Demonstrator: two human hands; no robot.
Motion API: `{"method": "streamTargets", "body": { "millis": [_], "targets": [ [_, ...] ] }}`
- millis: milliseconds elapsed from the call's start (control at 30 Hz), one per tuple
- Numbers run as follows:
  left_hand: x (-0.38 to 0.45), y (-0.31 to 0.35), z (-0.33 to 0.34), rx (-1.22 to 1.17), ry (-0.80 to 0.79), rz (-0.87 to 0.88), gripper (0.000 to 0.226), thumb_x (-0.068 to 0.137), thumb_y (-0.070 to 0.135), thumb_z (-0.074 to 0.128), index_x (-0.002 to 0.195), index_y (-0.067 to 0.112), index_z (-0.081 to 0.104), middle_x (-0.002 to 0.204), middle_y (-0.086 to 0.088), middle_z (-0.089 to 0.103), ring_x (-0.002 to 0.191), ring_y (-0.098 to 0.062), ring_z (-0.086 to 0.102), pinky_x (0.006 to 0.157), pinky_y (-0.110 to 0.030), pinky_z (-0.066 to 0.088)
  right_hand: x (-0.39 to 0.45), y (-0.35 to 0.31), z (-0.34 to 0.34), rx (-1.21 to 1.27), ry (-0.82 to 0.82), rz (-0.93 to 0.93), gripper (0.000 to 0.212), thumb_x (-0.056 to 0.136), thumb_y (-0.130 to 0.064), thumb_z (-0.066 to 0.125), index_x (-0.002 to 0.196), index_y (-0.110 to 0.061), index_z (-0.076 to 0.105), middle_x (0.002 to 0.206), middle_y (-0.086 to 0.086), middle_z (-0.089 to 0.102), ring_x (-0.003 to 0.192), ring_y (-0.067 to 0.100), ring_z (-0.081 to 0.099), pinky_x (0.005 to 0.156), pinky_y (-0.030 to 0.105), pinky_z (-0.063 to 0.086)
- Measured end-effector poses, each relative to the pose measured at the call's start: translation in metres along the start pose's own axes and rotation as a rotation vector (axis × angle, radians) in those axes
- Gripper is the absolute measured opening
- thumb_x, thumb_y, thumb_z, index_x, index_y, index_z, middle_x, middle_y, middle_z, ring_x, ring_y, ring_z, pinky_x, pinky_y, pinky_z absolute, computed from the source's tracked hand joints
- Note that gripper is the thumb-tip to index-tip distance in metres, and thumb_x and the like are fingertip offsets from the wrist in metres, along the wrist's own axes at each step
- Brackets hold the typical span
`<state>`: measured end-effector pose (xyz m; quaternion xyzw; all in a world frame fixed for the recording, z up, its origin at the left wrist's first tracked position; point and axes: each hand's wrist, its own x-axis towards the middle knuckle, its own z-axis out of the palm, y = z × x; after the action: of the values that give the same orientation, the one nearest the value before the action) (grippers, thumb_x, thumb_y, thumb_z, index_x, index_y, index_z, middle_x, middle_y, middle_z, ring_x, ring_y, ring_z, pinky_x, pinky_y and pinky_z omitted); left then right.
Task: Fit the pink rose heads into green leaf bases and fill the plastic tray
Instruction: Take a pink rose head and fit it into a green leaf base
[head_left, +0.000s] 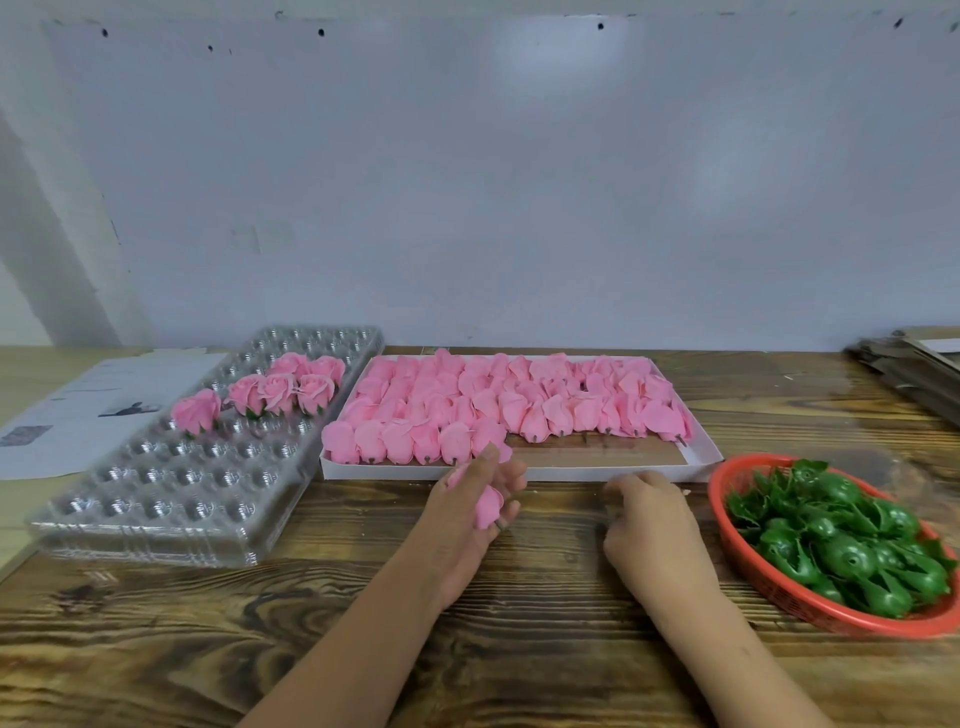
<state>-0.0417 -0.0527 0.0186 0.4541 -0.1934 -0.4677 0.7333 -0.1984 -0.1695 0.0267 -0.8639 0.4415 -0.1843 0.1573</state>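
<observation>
Paper sheets (98, 400) lie at the far left of the wooden table (363, 623), beside a clear plastic tray (171, 499) of round pockets. Six finished pink roses (280, 389) on green bases sit in the tray's far rows, with one of them (197, 410) slightly apart to the left. At centre, a shallow white box (524, 473) holds rows of loose rose heads (493, 405), its near right strip bare. Just in front of the box, the left hand (467, 519) holds one pink rose head (488, 506), fingers curled round it in a closed grip. The right hand (649, 525) rests on the table near the box's front edge, fingers loosely curled; whether its grip holds anything cannot be told. At the right edge, a red basket (769, 592) holds a heap of green leaf bases (841, 545). Flat cardboard (914, 364) is stacked at the far right.
</observation>
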Motion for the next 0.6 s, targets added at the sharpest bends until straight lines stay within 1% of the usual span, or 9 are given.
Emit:
{"method": "streamTargets", "body": {
  "millis": [67,133,233,267,333,400,467,533,600],
  "targets": [
    [0.0,0.0,0.0,-0.007,0.002,-0.002,0.057,0.067,0.05,0.08,0.108,0.013,0.071,0.096,-0.002,0.075,0.089,-0.01,0.071,0.084,-0.03,0.057,-0.003,-0.002,0.0,0.067,0.07,-0.118,0.036,0.083,0.0,0.058,0.115,-0.013,0.069,0.119,0.002,0.06,0.113,0.021,0.056,0.093,0.031,0.047],
    [0.0,0.0,0.001,-0.009,0.0,-0.001,0.055,0.068,0.05,0.079,0.108,0.013,0.071,0.095,-0.002,0.074,0.087,-0.01,0.07,0.081,-0.029,0.058,-0.006,-0.004,-0.003,0.067,0.148,-0.201,0.03,0.083,-0.005,0.062,0.11,-0.015,0.071,0.113,-0.001,0.064,0.108,0.019,0.057,0.088,0.03,0.048],
    [0.0,0.0,0.001,-0.017,0.006,-0.005,0.052,0.069,0.048,0.079,0.105,0.013,0.072,0.094,-0.003,0.074,0.085,-0.01,0.071,0.078,-0.028,0.058,-0.008,-0.006,-0.007,0.011,0.261,-0.232,0.024,0.084,-0.019,0.068,0.107,-0.017,0.072,0.112,-0.002,0.066,0.11,0.019,0.053,0.09,0.032,0.047],
    [0.0,0.0,0.001,-0.029,0.011,-0.007,0.048,0.07,0.047,0.079,0.103,0.013,0.073,0.093,-0.003,0.075,0.084,-0.01,0.071,0.077,-0.028,0.058,-0.008,-0.006,-0.007,-0.032,0.238,-0.201,0.029,0.086,-0.029,0.067,0.113,-0.018,0.07,0.117,-0.002,0.064,0.115,0.02,0.05,0.094,0.034,0.046],
    [0.0,0.0,0.001,-0.065,0.021,-0.007,0.034,0.072,0.045,0.078,0.092,0.018,0.08,0.091,-0.003,0.075,0.082,-0.011,0.071,0.076,-0.028,0.058,-0.007,-0.004,-0.006,-0.118,0.08,-0.064,0.051,0.088,-0.052,0.06,0.129,-0.023,0.059,0.132,-0.002,0.054,0.123,0.023,0.043,0.099,0.037,0.044],
    [0.001,0.001,0.001,-0.092,0.022,-0.002,0.024,0.074,0.045,0.076,0.079,0.022,0.083,0.089,-0.002,0.075,0.081,-0.01,0.071,0.076,-0.028,0.057,-0.009,-0.001,-0.003,-0.163,-0.06,0.032,0.069,0.084,-0.068,0.056,0.137,-0.025,0.049,0.138,0.0,0.048,0.126,0.025,0.042,0.1,0.038,0.044],
    [0.001,0.002,0.001,-0.103,0.027,0.002,0.024,0.072,0.046,0.077,0.076,0.024,0.084,0.086,0.0,0.075,0.08,-0.008,0.07,0.075,-0.027,0.057,-0.011,0.001,-0.001,-0.09,-0.112,0.05,0.077,0.08,-0.069,0.061,0.14,-0.023,0.044,0.14,0.002,0.047,0.127,0.025,0.045,0.102,0.038,0.042],
    [0.002,0.001,0.0,-0.11,0.027,0.001,0.026,0.07,0.047,0.078,0.077,0.023,0.084,0.085,0.0,0.075,0.079,-0.008,0.071,0.074,-0.027,0.058,-0.011,0.001,-0.001,0.039,-0.13,0.035,0.08,0.079,-0.057,0.071,0.144,-0.022,0.041,0.14,0.001,0.048,0.128,0.022,0.047,0.104,0.034,0.04],
    [0.002,0.001,0.0,-0.114,0.026,0.0,0.026,0.07,0.047,0.078,0.077,0.023,0.084,0.085,0.001,0.075,0.079,-0.008,0.071,0.073,-0.026,0.058,-0.011,-0.001,-0.001,0.124,-0.149,0.012,0.074,0.08,-0.043,0.077,0.143,-0.022,0.043,0.134,-0.001,0.055,0.123,0.017,0.052,0.101,0.028,0.041]
  ]
}}
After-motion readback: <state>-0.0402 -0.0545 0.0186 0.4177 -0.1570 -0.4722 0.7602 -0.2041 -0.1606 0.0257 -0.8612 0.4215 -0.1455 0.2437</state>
